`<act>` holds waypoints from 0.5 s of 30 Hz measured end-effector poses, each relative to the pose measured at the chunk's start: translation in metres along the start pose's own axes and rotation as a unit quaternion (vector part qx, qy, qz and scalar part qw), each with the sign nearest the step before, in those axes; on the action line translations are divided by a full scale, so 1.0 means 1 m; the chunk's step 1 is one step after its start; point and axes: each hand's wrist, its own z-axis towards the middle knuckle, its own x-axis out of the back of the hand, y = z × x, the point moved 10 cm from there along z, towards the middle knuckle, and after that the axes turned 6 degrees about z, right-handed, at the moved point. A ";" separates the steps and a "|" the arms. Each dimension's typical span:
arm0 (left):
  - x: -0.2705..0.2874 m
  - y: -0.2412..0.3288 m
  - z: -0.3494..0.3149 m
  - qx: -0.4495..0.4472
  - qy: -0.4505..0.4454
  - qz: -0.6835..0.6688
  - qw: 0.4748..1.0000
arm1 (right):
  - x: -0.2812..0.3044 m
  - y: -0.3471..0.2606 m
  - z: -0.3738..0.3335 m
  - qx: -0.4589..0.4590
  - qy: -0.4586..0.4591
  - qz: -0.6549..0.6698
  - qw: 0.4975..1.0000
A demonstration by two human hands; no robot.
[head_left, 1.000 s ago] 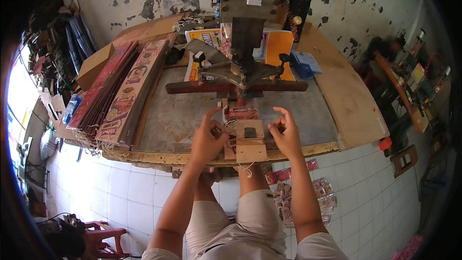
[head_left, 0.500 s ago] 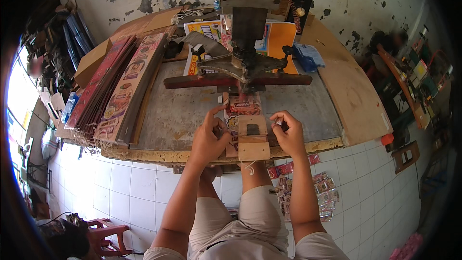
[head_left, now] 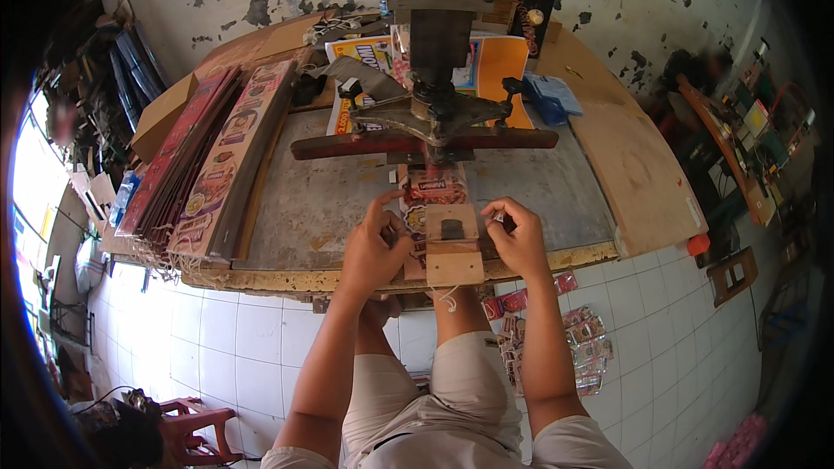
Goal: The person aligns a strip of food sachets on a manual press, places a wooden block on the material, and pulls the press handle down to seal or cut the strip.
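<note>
A long printed cardboard strip (head_left: pixel 433 187), reddish with food pictures, lies under the press head (head_left: pixel 427 126). Over its near part rests a tan die board (head_left: pixel 454 267) with a dark curved inset and a loop of string at its front edge. My left hand (head_left: pixel 373 247) is at the strip's left edge, index finger stretched along it and the other fingers loosely bent. To the right of the board, my right hand (head_left: pixel 519 239) is curled, thumb and index close together near the board's edge. A small pale spot shows between those fingertips; what it is I cannot make out.
Stacks of printed strips (head_left: pixel 230 161) stand at the table's left. Printed sheets (head_left: pixel 504 78) lie behind the press's red crossbar (head_left: pixel 512 139), beside a blue plastic packet (head_left: pixel 553 97). Cut printed pieces (head_left: pixel 584 347) lie on the tiled floor near my right leg.
The view has shifted slightly, moving the whole scene a little left in the picture. Both hands stay beside the strip and the board, with hardly any change in pose.
</note>
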 end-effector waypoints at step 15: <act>0.002 0.002 0.001 0.012 0.001 0.005 1.000 | 0.000 0.001 0.000 0.005 -0.005 0.005 1.000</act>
